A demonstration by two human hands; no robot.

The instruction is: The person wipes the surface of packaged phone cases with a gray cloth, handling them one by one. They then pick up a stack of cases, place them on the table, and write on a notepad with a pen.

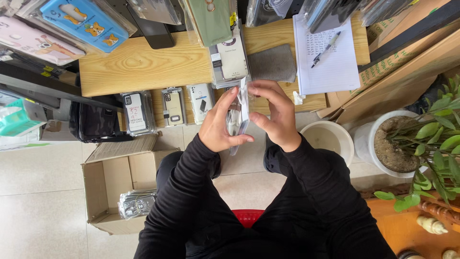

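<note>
My left hand [220, 125] and my right hand [273, 112] hold a clear phone case in a thin plastic sleeve [243, 109] between them, edge-on to the camera, above my lap. The left fingers pinch its lower part; the right fingers curl over its top and right side. Both arms wear black sleeves. Just behind the hands, packaged phone cases [232, 60] lie on a low wooden table [143, 64].
Three packaged cases [172, 106] lean on the table's front edge. An open cardboard box [112, 184] with bagged cases stands on the tile floor at left, a black bag [93, 122] behind it. A notepad with pen [326, 52], white pots [330, 139], a plant [431, 144] are at right.
</note>
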